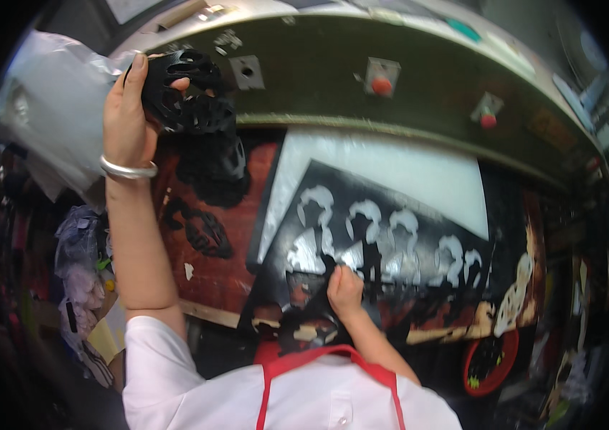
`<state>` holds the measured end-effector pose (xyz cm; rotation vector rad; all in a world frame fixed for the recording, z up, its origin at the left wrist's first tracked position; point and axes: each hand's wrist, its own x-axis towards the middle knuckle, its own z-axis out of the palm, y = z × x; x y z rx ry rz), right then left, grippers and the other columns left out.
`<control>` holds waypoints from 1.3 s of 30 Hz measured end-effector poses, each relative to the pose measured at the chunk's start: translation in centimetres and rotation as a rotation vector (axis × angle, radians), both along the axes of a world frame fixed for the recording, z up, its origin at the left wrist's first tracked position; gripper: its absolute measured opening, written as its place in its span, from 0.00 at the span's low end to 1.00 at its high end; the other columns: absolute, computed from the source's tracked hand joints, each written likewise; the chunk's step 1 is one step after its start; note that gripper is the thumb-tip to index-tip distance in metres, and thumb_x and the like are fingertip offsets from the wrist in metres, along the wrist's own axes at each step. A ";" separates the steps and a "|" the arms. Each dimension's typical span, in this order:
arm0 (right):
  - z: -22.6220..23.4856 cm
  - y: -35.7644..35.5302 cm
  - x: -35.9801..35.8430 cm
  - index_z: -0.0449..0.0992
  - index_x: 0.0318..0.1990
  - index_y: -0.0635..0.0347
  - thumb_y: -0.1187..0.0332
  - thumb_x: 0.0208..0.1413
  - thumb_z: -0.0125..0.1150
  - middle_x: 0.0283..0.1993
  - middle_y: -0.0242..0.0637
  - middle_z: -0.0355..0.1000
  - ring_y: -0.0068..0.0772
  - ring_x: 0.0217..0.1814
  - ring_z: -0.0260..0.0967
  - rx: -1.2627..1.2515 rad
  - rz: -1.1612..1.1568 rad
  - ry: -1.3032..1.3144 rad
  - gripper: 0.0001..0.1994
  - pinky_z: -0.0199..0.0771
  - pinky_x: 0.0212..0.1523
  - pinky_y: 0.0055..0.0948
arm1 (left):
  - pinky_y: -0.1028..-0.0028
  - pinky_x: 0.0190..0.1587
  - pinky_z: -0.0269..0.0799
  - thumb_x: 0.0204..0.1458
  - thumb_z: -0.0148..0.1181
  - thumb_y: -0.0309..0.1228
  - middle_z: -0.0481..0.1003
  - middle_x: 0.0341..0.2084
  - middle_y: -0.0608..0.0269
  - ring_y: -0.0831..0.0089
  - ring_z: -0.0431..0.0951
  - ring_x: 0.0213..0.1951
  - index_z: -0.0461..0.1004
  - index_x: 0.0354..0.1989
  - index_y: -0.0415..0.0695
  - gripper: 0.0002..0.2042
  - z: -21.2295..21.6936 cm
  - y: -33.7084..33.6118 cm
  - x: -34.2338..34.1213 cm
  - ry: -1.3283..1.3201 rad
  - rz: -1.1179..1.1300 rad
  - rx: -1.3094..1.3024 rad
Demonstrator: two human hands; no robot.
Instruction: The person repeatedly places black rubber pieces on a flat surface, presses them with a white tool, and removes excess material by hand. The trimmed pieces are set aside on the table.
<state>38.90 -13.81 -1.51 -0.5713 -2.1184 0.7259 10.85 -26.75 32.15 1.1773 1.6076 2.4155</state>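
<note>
My left hand (pixel 126 118) is raised at the upper left, its fingers wrapped round several black cut-out pieces (pixel 200 111) with openings in them. Just below lie more dark cut pieces (pixel 215 168) in a heap on the red-brown board. A single black cut-out (pixel 207 233) rests apart, nearer me. My right hand (pixel 346 290) is closed at the near side of a large black sheet (pixel 390 197), gripping its cut-up edge. Curved holes run across that sheet, and its near part hangs in torn-looking strips. Part of the sheet overlies a whitish board (pixel 419 161).
A green machine beam (pixel 304 72) with red buttons (pixel 382 86) spans the far side. A clear plastic bag (pixel 53 107) hangs at left. A red bin (pixel 491 362) stands at the near right, below a pale cut-out strip (pixel 516 297). The red-brown board (pixel 211 283) lies beneath the work.
</note>
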 end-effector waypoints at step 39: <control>6.5 14.2 22.1 0.70 0.29 0.62 0.65 0.61 0.60 0.23 0.30 0.66 0.21 0.24 0.65 -0.234 -0.511 -0.311 0.12 0.70 0.25 0.22 | 0.54 0.56 0.59 0.44 0.67 0.35 0.67 0.47 0.53 0.55 0.66 0.52 0.70 0.52 0.44 0.24 -29.5 -10.4 7.6 0.701 0.375 -1.058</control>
